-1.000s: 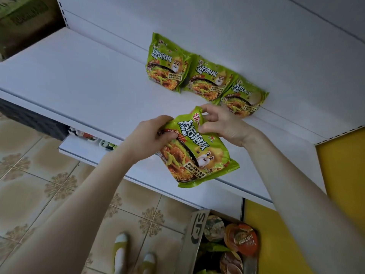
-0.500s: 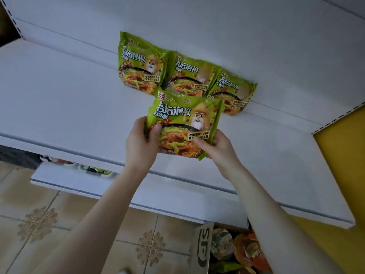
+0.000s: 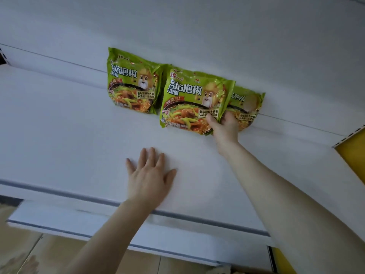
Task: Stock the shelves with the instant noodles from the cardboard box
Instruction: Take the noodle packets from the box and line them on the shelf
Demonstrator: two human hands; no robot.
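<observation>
Head view, looking down on the white shelf (image 3: 69, 135): the right hand (image 3: 225, 127) pinches the near right corner of the middle noodle packet (image 3: 189, 101), thumb on its front. That packet stands far back on the shelf, leaning toward the back wall (image 3: 197, 26), just beside the left packet (image 3: 132, 82) and overlapping the right packet (image 3: 246, 103), which peeks out behind the hand. The left hand (image 3: 148, 178) is flat, fingers spread, over bare shelf nearer the front edge, holding nothing. Tiled floor (image 3: 29, 252) shows bottom left
</observation>
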